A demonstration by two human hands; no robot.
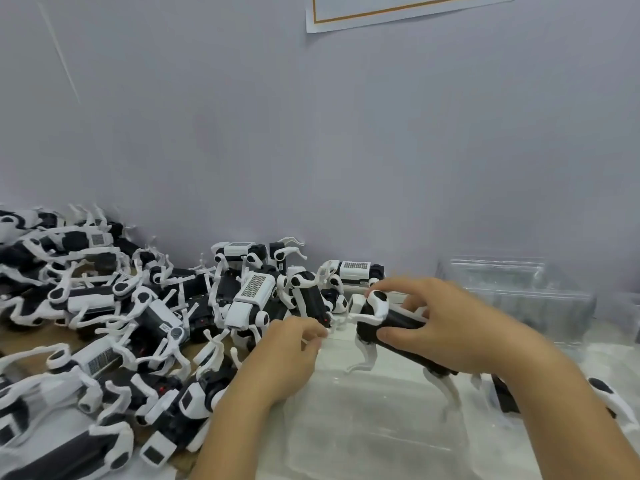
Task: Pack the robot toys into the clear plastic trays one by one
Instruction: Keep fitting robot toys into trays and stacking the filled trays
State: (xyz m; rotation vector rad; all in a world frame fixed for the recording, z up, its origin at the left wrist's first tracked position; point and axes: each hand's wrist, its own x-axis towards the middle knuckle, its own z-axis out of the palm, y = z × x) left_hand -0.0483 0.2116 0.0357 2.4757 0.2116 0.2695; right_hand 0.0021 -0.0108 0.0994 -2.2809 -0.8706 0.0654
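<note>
Over the near middle of the table, the right hand (446, 323) grips a black-and-white robot toy (388, 320) around its dark body, thumb underneath and fingers curled across the top, holding it above a clear plastic tray (363, 427). The toy's white legs hang down toward the tray, and its white shoulder joint with a black disc sits just past the fingertips. Just to its left, the left hand (294, 344) has its fingers curled tightly, pinching something thin and white at the fingertips; what that piece belongs to cannot be told, though it lies close to the front leg of the held toy and touches the edge of the heap beside it.

That heap of robot toys (121, 323) spreads across the left half of the table, the toys tumbled over one another, some on their backs with white legs in the air, some showing a gridded white panel. Part of another toy (609, 400) lies at the right edge, partly hidden by the right forearm, seemingly in the tray.

Behind the right hand, against the wall, stands a stack of clear trays (512, 292). Pale grey wall (311, 133) fills the upper view, with the lower edge of a paper sheet (398, 12) stuck near the top.
</note>
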